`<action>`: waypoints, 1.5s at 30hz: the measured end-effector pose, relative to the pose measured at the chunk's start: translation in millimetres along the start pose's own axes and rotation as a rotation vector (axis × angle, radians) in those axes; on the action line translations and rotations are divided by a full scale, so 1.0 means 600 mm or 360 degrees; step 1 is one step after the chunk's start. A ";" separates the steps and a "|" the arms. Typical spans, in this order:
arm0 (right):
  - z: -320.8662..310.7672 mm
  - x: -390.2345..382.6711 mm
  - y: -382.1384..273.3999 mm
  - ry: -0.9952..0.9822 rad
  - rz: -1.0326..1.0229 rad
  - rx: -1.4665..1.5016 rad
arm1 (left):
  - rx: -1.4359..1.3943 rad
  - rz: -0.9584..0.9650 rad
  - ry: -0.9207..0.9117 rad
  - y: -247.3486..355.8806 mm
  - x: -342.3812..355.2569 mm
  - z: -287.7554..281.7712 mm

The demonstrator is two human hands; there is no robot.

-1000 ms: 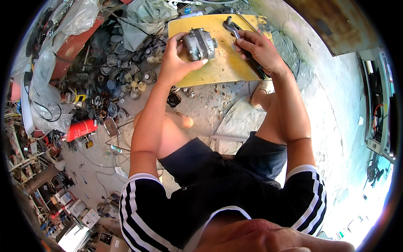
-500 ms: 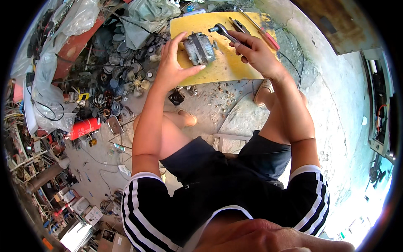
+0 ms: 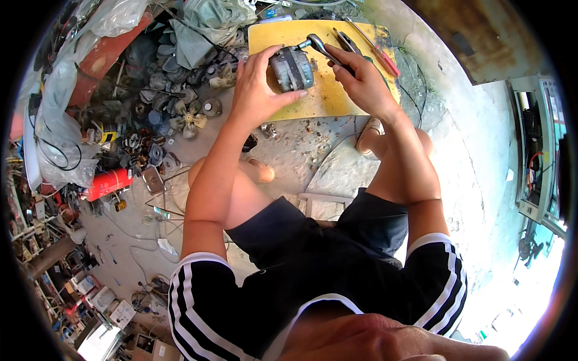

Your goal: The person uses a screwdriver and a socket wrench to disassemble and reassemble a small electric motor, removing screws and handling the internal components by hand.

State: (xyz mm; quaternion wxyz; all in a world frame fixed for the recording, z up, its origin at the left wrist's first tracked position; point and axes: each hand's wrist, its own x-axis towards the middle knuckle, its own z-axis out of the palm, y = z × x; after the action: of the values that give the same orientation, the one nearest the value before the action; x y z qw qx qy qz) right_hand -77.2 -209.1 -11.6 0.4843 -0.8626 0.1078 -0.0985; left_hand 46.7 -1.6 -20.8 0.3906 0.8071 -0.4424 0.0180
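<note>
left hand point(image 3: 259, 90): you're gripping the small grey motor point(image 3: 291, 67) over the yellow board point(image 3: 337, 96)
right hand point(image 3: 360, 81): clamped on ratchet wrench point(image 3: 322, 48), head touching the motor's far end
far right: red-handled screwdriver point(image 3: 374, 53) on board

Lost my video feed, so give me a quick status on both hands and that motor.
Left hand grips small grey motor on yellow board. Right hand holds ratchet wrench, head at motor's top. Pliers and red screwdriver lie alongside, clear.

dull grey metal motor point(image 3: 291, 67), shiny steel ratchet point(image 3: 320, 47), scuffed matt yellow board point(image 3: 337, 96).
</note>
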 end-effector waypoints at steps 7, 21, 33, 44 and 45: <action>-0.014 0.012 -0.009 -0.0081 -0.0022 -0.0121 | -0.0010 0.0026 0.0030 -0.005 0.000 0.000; 0.013 0.021 -0.010 -0.0023 0.0048 0.0159 | -0.0130 -0.0070 -0.0063 0.006 0.001 -0.004; -0.029 0.015 -0.008 -0.0250 0.0212 0.0237 | -0.0157 -0.0120 -0.0094 0.002 0.005 -0.003; -0.034 0.042 0.010 -0.0572 0.0498 0.1643 | -0.0114 -0.0117 -0.0088 0.005 0.008 -0.007; -0.028 0.036 -0.020 -0.0343 0.0469 0.1463 | -0.0120 -0.0108 -0.0084 0.005 0.007 -0.005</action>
State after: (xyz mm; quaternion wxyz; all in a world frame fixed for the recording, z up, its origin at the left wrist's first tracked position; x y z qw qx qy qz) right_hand -60.2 -222.9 8.6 0.8319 -0.5405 0.1234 0.0235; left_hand 48.2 -3.7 -15.5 0.4093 0.8066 -0.4253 -0.0331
